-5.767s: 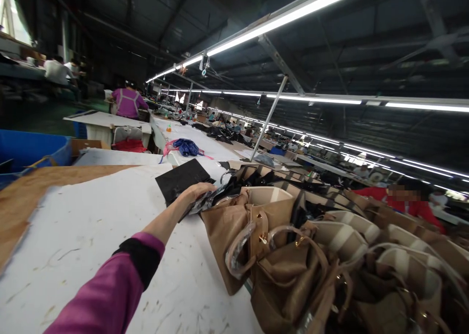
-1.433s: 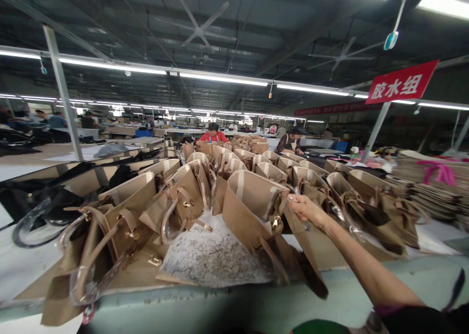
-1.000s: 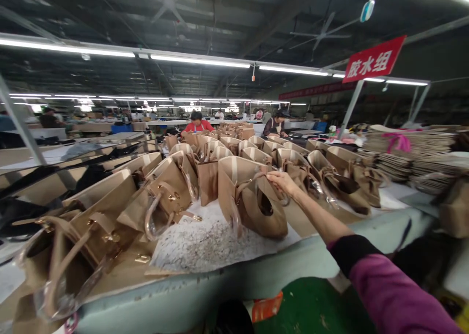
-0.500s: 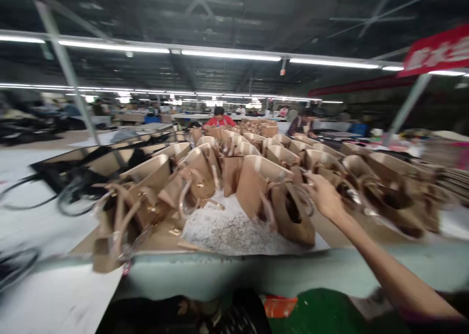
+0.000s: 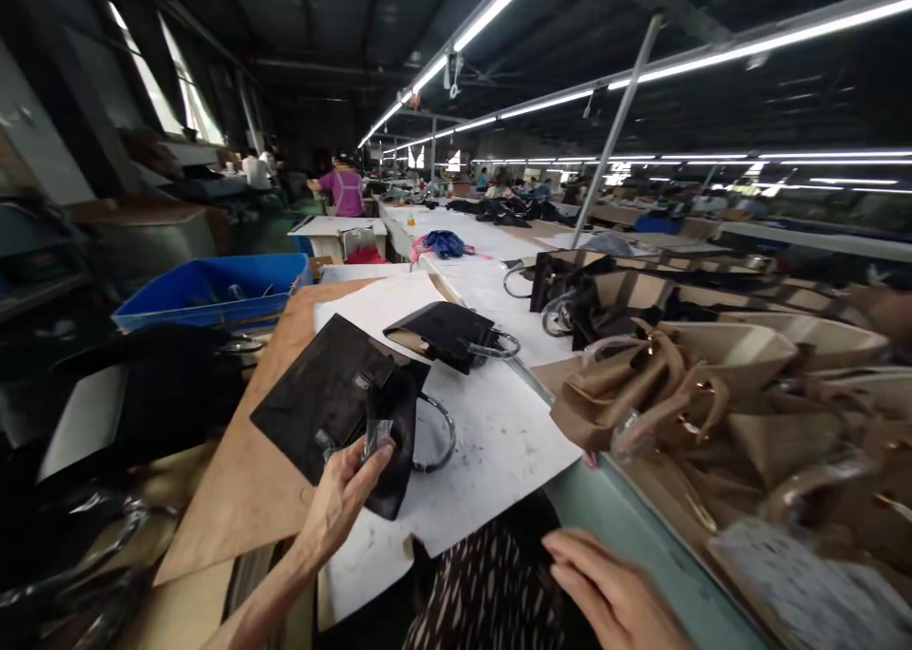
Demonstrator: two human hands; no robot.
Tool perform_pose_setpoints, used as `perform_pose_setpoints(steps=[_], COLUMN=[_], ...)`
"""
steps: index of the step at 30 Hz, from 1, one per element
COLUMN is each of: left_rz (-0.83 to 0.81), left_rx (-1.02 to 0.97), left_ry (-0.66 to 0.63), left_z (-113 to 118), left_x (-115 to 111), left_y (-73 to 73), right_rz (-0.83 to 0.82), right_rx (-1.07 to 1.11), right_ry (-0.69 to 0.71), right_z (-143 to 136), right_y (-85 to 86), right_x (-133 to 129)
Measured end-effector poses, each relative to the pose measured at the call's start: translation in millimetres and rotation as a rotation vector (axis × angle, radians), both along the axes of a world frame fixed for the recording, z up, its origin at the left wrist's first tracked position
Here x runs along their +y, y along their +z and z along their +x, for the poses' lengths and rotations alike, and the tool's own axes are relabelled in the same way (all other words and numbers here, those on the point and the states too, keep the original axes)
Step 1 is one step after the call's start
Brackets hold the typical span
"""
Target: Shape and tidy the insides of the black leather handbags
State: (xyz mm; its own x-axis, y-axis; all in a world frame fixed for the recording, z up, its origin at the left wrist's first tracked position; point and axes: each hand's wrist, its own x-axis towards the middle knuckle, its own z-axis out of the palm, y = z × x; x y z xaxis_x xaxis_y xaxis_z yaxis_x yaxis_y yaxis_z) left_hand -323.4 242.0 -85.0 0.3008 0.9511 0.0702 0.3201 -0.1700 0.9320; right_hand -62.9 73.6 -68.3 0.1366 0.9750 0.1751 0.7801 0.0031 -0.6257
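Note:
A black handbag (image 5: 313, 398) lies on its side across the wooden board and the white sheet in front of me. My left hand (image 5: 349, 484) is closed on its near part, thumb and fingers pinching a strip that looks wrapped in clear plastic. One rounded handle (image 5: 450, 431) sticks out to the right of the bag. Just behind it rests a second black bag (image 5: 446, 332), its handle pointing right. My right hand (image 5: 605, 579) is held low by the table's edge, fingers stretched out and slightly blurred, with nothing in it.
Tan handbags (image 5: 684, 384) crowd the green-edged table on the right, with black bags (image 5: 605, 284) behind them. A blue bin (image 5: 214, 284) stands at the left, past the wooden board (image 5: 249, 498). A person in purple (image 5: 346, 192) is farther back.
My view has swung left from the tan bags to the black ones. My right hand has come away from a tan bag; my left hand has come into view on a black handbag.

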Motion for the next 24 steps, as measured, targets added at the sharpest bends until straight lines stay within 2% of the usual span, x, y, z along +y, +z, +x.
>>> perform_pose_setpoints(steps=[2,4,7,9,11,14,16,18,20,22,24], left_rz=[0.039,0.106,0.199,0.207,0.195,0.16,0.108,0.063,0.008,-0.055,-0.099], left_rx=[0.049,0.111,0.146,0.148,0.139,0.087,0.054,0.033,0.069,0.163,0.294], left_ry=[0.048,0.111,0.182,0.23,0.27,0.335,0.354,0.34,0.265,0.147,0.066], left_z=[-12,-26,-45,-53,-60,-73,-84,-93,-98,-95,-84], left_x=[-16,-29,-44,-50,-53,-46,-39,-33,-31,-31,-32], left_y=[5.9,10.3,15.3,18.2,21.2,27.5,33.8,41.3,47.9,50.7,49.0], right_rz=[-0.107,-0.145,-0.187,-0.306,-0.418,-0.412,-0.314,-0.192,-0.122,-0.13,-0.156], right_rx=[0.104,0.184,0.441,0.673,0.814,0.798,0.665,0.423,0.169,0.013,-0.078], right_ry=[0.026,-0.042,-0.012,0.063,0.086,0.037,0.06,0.077,0.009,-0.034,-0.084], right_z=[-25,-44,-64,-73,-79,-78,-68,-53,-35,-20,-11], right_y=[-3.4,-8.7,-19.8,-27.7,-32.3,-21.0,2.4,31.8,56.0,65.6,60.0], right_x=[42,86,144,170,184,185,176,162,145,128,113])
